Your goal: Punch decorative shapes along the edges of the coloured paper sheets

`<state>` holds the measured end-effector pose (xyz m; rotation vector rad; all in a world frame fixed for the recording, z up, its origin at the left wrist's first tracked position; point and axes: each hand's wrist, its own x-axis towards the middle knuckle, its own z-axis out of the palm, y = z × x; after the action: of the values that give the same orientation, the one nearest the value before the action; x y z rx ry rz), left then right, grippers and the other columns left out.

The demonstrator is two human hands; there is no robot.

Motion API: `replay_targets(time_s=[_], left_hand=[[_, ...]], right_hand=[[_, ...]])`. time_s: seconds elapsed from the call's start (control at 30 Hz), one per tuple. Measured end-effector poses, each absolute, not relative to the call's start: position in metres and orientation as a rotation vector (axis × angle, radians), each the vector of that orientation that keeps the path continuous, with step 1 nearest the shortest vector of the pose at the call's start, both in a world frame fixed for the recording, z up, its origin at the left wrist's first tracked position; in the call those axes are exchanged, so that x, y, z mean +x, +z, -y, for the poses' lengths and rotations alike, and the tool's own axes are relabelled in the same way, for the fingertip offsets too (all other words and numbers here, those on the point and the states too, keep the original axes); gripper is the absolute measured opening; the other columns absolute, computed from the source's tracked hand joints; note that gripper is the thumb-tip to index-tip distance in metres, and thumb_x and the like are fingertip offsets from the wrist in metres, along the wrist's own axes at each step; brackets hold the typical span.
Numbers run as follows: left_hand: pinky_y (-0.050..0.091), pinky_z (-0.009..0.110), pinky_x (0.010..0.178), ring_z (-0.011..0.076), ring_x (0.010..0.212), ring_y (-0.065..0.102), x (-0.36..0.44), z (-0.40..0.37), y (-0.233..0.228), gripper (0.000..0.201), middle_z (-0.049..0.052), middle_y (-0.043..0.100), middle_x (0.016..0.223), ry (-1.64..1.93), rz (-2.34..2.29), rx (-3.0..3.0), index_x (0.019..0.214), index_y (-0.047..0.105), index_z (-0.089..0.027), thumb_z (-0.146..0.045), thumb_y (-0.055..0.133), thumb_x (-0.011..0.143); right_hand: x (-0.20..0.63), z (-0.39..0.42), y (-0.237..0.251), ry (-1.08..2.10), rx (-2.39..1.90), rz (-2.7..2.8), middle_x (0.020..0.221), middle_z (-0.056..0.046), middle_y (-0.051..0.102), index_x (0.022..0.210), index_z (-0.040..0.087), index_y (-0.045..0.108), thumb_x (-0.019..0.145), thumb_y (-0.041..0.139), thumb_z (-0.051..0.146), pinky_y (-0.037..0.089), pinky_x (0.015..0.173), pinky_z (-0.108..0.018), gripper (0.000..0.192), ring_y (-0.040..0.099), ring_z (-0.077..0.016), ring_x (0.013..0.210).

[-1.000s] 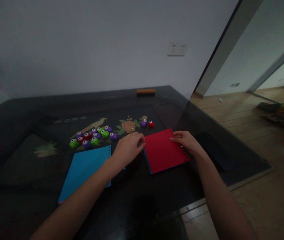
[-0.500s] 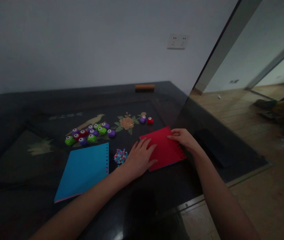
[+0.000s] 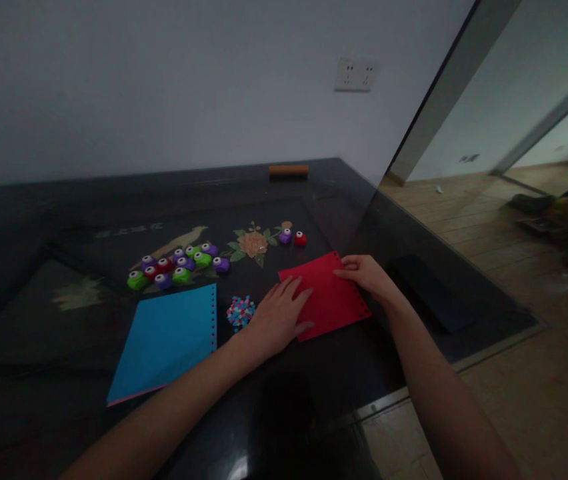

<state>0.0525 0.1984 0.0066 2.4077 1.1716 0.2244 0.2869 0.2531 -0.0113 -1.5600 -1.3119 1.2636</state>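
My left hand [image 3: 278, 315] lies palm down with spread fingers on the left part of a red sheet of paper [image 3: 331, 300]. At the sheet's upper right edge, my right hand [image 3: 363, 272] pinches it between thumb and fingers. Punched holes run along that right edge. Close to my left wrist is a heap of tiny pink, blue and white pieces [image 3: 241, 312], partly covered by the hand. Farther left lies a blue stack of paper [image 3: 167, 340] with holes down its right side and a pinkish layer underneath.
Several small green, purple and red gadgets with white round tops, perhaps craft punches [image 3: 182, 275], cluster behind the blue paper. A purple one [image 3: 285, 236] and a red one [image 3: 300, 238] sit apart. A brown cylinder [image 3: 289, 171] lies near the wall, and a dark flat object [image 3: 429, 293] at right.
The view has shifted slightly, so the table appears a little higher. Both hands keep nearly the same places on the red paper.
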Motion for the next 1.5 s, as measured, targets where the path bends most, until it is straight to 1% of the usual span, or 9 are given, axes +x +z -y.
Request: replay_targets(time_s=[0.2,0.4,0.67,0.8,0.97,1.17,1.5], left_hand=[[0.024,0.05,0.107,0.0331,0.134,0.027,0.0529,-0.1984,0.0062,0.061,0.017,0.033,0.146,0.197,-1.177,2.43,0.134,0.042,-0.018,-0.035,0.062,0.079],[0.025,0.049,0.107,0.0331,0.134,0.028,0.0532,-0.1981,0.0064,0.062,0.018,0.034,0.145,0.161,-1.186,2.475,0.135,0.041,-0.017,-0.037,0.061,0.08],[0.027,0.045,0.108,0.0303,0.134,0.029,0.0523,-0.1977,0.0062,0.062,0.017,0.035,0.144,0.117,-1.202,2.57,0.135,0.04,-0.016,-0.04,0.06,0.081],[0.028,0.045,0.107,0.03,0.134,0.03,0.0516,-0.1976,0.0071,0.062,0.016,0.036,0.144,0.088,-1.208,2.582,0.135,0.04,-0.017,-0.041,0.06,0.081],[0.03,0.046,0.106,0.0307,0.133,0.031,0.0521,-0.1975,0.0077,0.061,0.017,0.036,0.144,0.091,-1.21,2.59,0.134,0.041,-0.017,-0.042,0.059,0.081],[0.03,0.046,0.106,0.0309,0.133,0.031,0.0521,-0.1973,0.0068,0.062,0.017,0.037,0.143,0.101,-1.207,2.594,0.134,0.041,-0.017,-0.042,0.06,0.081],[0.029,0.046,0.107,0.0303,0.133,0.031,0.0521,-0.1979,0.0081,0.063,0.017,0.036,0.144,0.094,-1.212,2.582,0.135,0.04,-0.017,-0.042,0.06,0.081]], right_hand=[[0.2839,-0.2521,-0.01,1.232,-1.562,1.369,0.055,0.001,0.064,0.066,0.018,0.063,0.059,0.075,0.024,0.04,0.045,-0.024,0.015,0.059,-0.0142,0.05],[0.2819,-0.2514,-0.0078,1.217,-1.575,1.381,0.052,0.002,0.062,0.065,0.017,0.062,0.059,0.074,0.024,0.038,0.042,-0.022,0.015,0.056,-0.0123,0.047],[0.2823,-0.2526,-0.0086,1.173,-1.629,1.462,0.052,0.004,0.058,0.069,0.015,0.058,0.063,0.068,0.024,0.034,0.042,-0.02,0.015,0.052,-0.0105,0.046],[0.2825,-0.2531,-0.0099,1.175,-1.643,1.465,0.052,0.005,0.055,0.07,0.015,0.057,0.064,0.067,0.023,0.033,0.043,-0.02,0.014,0.05,-0.0095,0.045],[0.2811,-0.2528,-0.0087,1.206,-1.657,1.416,0.056,0.003,0.059,0.072,0.015,0.057,0.065,0.067,0.021,0.036,0.045,-0.021,0.013,0.054,-0.0105,0.048],[0.2811,-0.2528,-0.0082,1.188,-1.659,1.452,0.054,0.003,0.058,0.073,0.014,0.058,0.066,0.067,0.02,0.036,0.044,-0.021,0.012,0.053,-0.0105,0.047],[0.2793,-0.252,-0.0073,1.183,-1.655,1.404,0.057,0.002,0.062,0.072,0.015,0.059,0.065,0.067,0.016,0.04,0.046,-0.021,0.011,0.058,-0.0123,0.051]])
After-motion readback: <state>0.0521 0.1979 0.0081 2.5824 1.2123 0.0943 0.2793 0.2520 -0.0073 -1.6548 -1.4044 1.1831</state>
